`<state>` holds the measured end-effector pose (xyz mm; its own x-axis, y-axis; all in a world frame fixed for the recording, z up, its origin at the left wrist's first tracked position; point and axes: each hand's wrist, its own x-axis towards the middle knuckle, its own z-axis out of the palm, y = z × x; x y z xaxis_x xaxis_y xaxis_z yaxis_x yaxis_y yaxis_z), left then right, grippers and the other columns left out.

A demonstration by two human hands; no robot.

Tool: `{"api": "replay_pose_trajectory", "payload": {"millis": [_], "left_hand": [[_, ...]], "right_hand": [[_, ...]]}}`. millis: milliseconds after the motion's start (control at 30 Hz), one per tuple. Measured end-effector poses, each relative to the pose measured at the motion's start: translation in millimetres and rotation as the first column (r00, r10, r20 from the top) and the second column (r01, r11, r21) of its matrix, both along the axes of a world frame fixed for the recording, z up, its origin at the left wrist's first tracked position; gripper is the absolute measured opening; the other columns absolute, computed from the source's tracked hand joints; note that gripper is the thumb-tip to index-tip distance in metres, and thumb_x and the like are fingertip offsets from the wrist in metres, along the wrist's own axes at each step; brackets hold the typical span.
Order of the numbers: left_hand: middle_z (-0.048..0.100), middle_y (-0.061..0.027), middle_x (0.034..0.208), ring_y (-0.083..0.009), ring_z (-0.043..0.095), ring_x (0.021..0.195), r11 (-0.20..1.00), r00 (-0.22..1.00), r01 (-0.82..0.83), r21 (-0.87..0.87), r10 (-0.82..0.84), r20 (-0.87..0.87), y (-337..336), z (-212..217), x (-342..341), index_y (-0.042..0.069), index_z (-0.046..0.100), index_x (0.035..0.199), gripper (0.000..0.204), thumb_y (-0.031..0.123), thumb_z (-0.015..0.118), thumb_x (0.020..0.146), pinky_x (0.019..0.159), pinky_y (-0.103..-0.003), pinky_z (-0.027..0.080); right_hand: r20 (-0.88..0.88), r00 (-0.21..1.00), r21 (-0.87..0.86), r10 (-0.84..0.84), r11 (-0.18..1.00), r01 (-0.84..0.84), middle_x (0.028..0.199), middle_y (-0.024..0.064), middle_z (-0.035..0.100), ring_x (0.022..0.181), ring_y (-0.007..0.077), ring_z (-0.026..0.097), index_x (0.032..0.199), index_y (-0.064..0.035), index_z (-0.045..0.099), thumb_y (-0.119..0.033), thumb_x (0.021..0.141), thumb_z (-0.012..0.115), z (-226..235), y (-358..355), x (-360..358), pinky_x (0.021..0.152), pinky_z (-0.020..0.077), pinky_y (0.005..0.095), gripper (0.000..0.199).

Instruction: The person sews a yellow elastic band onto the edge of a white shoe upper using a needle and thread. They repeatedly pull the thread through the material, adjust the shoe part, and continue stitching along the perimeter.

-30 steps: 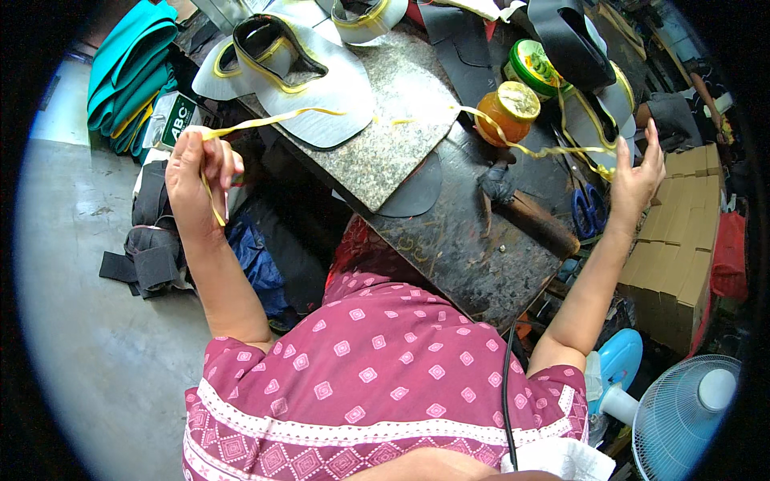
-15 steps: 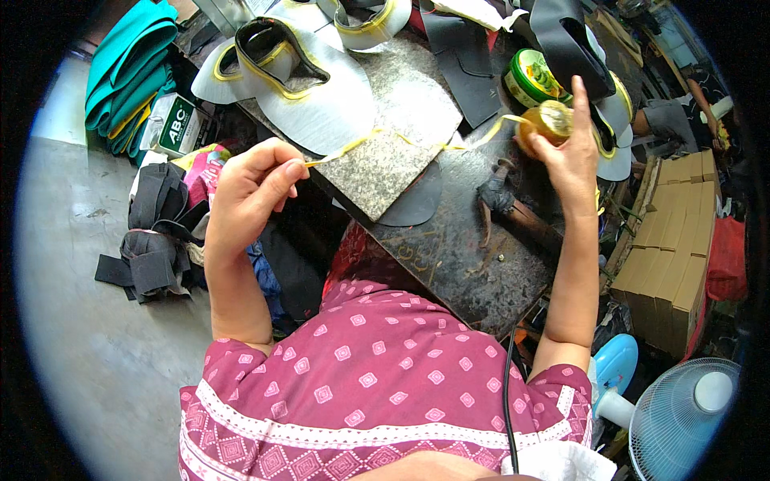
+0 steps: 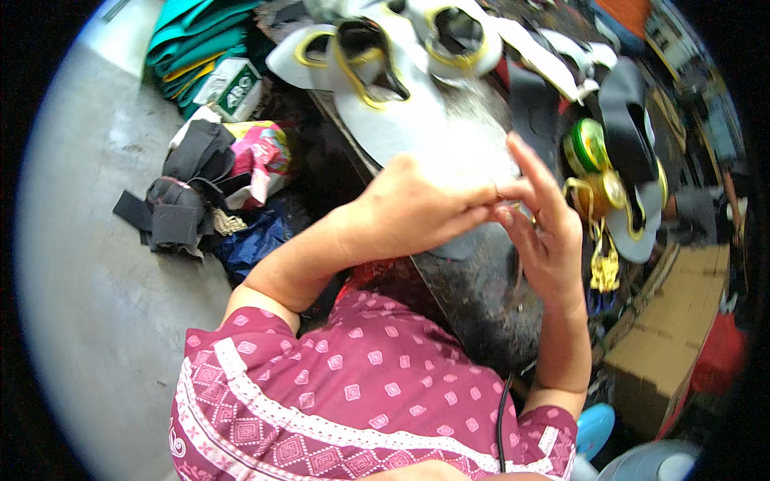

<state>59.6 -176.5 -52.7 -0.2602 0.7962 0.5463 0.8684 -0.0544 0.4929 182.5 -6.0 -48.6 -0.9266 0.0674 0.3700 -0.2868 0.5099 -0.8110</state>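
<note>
Hands meet over workbench (image 3: 481,313)
L hand (image 3: 417,212) pinches closed at R hand (image 3: 545,232) fingertips, R fingers half spread; held item not visible. Risk: yellow ribbon (image 3: 601,264) may snag on spool (image 3: 589,144).

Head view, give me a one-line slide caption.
Both hands, left hand and right hand, meet over a worktable beside yellow ribbon spools.

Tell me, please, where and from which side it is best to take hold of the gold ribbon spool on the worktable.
Probably grip the gold ribbon spool by its round rim, from above on the near side. It stands beside the green spool, a dark strap lies behind it, and loose yellow ribbon hangs in front.
</note>
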Motion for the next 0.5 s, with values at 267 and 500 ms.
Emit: {"api": "replay_pose_trajectory", "payload": {"millis": [267, 500], "left_hand": [[0.065, -0.0119, 0.075, -0.0301, 0.066, 0.070, 0.980, 0.980, -0.198, -0.032, 0.197, -0.029, -32.3, 3.8, -33.8, 0.007, 0.069, 0.089, 0.017, 0.025, 0.068, 0.089, 0.061, -0.037, 0.051], [0.063, -0.0110, 0.070, -0.0319, 0.064, 0.067, 0.990, 0.997, -0.082, -0.111, 0.081, -0.010, -26.9, 1.3, -38.9, 0.008, 0.065, 0.081, 0.024, 0.030, 0.069, 0.088, 0.059, -0.038, 0.050]], "right_hand": [[0.083, 0.919, 0.177, -0.385, 0.913, 0.367, 0.082, 0.0046, 0.064, 0.068, 0.0114, 0.056, 0.132, -0.0076, 0.059, -0.004, 0.092, 0.065, 15.9, 9.1, -21.1, 0.062, 0.0455, 0.0242, 0.041], [-0.036, 0.996, 0.153, -0.081, 0.985, 0.086, 0.100, 0.0124, 0.073, 0.090, 0.0217, 0.072, 0.125, -0.0066, 0.064, 0.005, 0.079, 0.072, -3.8, -21.1, -38.8, 0.083, 0.0535, 0.0319, 0.048]]}}
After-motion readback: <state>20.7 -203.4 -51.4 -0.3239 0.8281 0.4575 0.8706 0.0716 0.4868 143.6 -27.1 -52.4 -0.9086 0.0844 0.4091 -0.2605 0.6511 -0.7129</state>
